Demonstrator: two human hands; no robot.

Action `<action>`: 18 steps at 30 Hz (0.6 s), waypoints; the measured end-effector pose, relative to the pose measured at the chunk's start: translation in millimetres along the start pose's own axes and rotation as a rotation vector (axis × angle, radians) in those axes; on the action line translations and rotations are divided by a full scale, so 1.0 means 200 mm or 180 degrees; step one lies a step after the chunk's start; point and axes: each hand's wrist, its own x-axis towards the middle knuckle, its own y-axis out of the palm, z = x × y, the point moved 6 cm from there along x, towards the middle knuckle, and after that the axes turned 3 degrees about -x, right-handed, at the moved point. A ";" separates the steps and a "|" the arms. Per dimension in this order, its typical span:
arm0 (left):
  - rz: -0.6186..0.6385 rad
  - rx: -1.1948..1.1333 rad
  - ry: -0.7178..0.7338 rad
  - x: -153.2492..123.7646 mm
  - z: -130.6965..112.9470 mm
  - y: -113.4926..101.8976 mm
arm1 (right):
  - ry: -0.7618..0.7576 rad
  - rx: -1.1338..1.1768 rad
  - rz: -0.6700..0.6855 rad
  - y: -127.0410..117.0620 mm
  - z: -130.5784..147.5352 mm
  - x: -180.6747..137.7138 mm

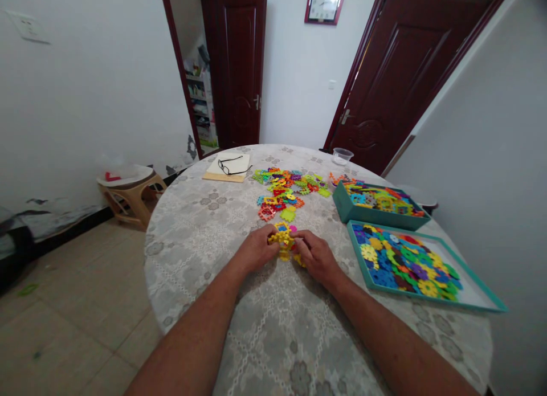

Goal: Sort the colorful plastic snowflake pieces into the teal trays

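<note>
Between my two hands, near the middle of the table, is a small build of yellow interlocking plastic pieces, with a bit of blue and pink showing on it. My left hand grips its left side with thumb and fingers. On the other side, the fingers of my right hand are closed at its right edge, and they partly cover it. A heap of colourful interlocking pieces lies just beyond; a lime green piece and a red square piece are closest to the build.
On the right, a teal box and its shallow teal lid hold many more pieces. Eyeglasses rest on a notebook at the back left. A clear plastic bowl stands at the far edge. The round table wears a patterned cloth.
</note>
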 end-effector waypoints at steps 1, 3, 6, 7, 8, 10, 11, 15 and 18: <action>-0.0122 0.0088 -0.0039 0.00 0.01 -0.02 | -0.0143 -0.0106 -0.0110 -0.02 0.01 0.01; -0.0338 0.0229 -0.0130 0.01 0.03 -0.06 | -0.0389 -0.0365 -0.0245 -0.04 0.01 0.04; -0.0317 0.0371 -0.0079 0.01 0.04 -0.06 | -0.0627 -0.0905 -0.0117 -0.04 -0.02 0.10; -0.0246 0.0442 0.0000 0.01 0.04 -0.05 | -0.0681 -0.1115 -0.0034 -0.02 -0.03 0.13; -0.0185 0.0528 0.0089 0.01 0.04 -0.03 | -0.0727 -0.1331 0.0070 -0.01 -0.04 0.15; -0.0102 0.0697 0.0216 0.01 0.03 -0.01 | -0.0770 -0.1714 0.0306 0.03 -0.05 0.20; -0.0081 0.0753 0.0232 0.00 0.03 0.00 | -0.0773 -0.1856 0.0429 0.05 -0.06 0.22; -0.0117 0.0815 0.0177 0.00 0.04 0.00 | -0.0776 -0.2177 0.0689 0.09 -0.04 0.28; -0.0155 0.0878 0.0133 0.01 0.04 -0.01 | -0.0799 -0.2333 0.0766 0.09 -0.03 0.29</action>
